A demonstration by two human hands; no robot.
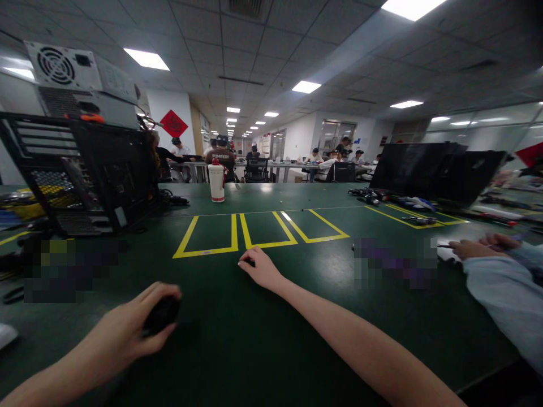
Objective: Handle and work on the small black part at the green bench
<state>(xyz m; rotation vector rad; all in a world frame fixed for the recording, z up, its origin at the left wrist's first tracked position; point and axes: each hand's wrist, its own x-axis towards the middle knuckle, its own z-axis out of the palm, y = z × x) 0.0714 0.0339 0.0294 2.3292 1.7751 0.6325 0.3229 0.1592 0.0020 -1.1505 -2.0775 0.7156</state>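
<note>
In the lower left, my left hand (127, 325) curls its thumb and fingers around a rounded black object (162, 315), blurred and partly covered by the hand. Its exact kind does not show. My right hand (258, 267) is low over the dark green table (237, 333), at the front edge of the yellow tape outlines (207, 252). The fingers there are curled in towards the thumb; whether anything small sits between them is hidden. A white bottle with a red lid (217, 183) stands beyond the tape.
An open black computer case (93, 175) with power supplies (80, 70) stacked on top stands at left. Dark monitors (419, 169) and cables (367, 195) are at right. A neighbour's hands (479, 247) work at the right edge. Blurred patches cover two spots on the table.
</note>
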